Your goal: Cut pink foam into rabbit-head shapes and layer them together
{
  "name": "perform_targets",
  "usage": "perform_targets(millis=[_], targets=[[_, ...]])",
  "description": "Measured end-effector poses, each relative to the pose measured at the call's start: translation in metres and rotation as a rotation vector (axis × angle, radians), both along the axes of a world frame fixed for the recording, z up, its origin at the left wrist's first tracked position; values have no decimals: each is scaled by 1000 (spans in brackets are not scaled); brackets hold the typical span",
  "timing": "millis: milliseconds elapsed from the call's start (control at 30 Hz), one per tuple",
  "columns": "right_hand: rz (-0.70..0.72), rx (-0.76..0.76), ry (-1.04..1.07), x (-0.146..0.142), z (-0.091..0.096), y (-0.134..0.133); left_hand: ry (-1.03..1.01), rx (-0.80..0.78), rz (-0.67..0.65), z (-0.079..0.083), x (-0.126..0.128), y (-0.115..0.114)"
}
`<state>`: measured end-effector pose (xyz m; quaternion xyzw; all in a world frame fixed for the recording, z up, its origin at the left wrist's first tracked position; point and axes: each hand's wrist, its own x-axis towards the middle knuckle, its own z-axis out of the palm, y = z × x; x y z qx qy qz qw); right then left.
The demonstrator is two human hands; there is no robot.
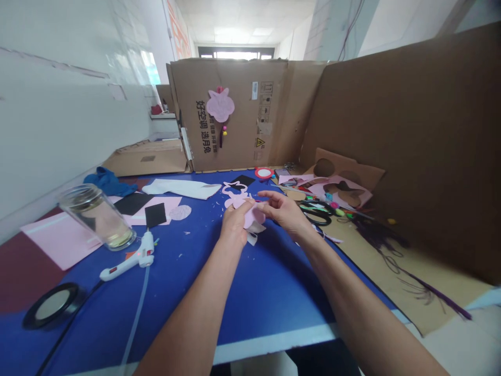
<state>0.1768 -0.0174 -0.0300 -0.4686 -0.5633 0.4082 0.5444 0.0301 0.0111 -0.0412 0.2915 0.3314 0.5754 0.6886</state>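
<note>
My left hand [235, 223] is closed on a pink flower-like cutout [254, 218], thumb on top, above the blue table. At the cutout's right edge, my right hand [282, 210] has its thumb and fingertips curled close together. A small magenta bit shows by those fingertips; whether they grip it or the cutout's edge I cannot make out. Just beyond my hands lies a pink outline scrap [230, 188]. White scraps [254, 233] show below the cutout.
A white glue gun [135, 258] on its cord, a glass jar [97, 216] of liquid and black tape [52, 305] stand left. Scissors [317, 214], purple cords [376, 237] and pink offcuts [344, 189] lie right. A cardboard wall [242, 120] with a hanging pink cutout [220, 106] rises behind.
</note>
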Motion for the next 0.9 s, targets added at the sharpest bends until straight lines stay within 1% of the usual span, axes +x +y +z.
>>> perform_targets(millis=[67,100,133,167,200,300,367,433,500,567,667,767,833,900], targets=[[-94,54,-252,20,7,-1,13,-13,40,3,-4,2],[-183,72,-396,31,10,-3,19,-25,59,4,-6,4],[-263,72,-550,43,13,-5,24,-47,75,6,-9,5],[-313,55,-687,53,15,-7,28,-69,76,9,-11,7],[-323,32,-808,62,17,-9,17,-80,85,11,-14,9],[-298,1,-1065,71,14,-12,-19,-116,163,17,-22,15],[-187,-61,-1205,66,10,-9,-12,-136,184,19,-27,18],[-129,-74,-1375,56,7,-5,4,-144,185,20,-31,20],[-116,-77,-1438,47,6,1,18,-150,183,20,-34,21],[-105,-80,-1451,42,5,6,27,-153,183,21,-35,21],[-62,-72,-1457,41,3,9,26,-164,181,21,-36,19],[-32,-52,-1447,44,-1,6,7,-177,165,22,-36,18],[-49,-43,-1438,48,-3,3,0,-182,150,22,-36,17],[-101,-29,-1365,51,-3,0,-4,-186,137,22,-35,17]])
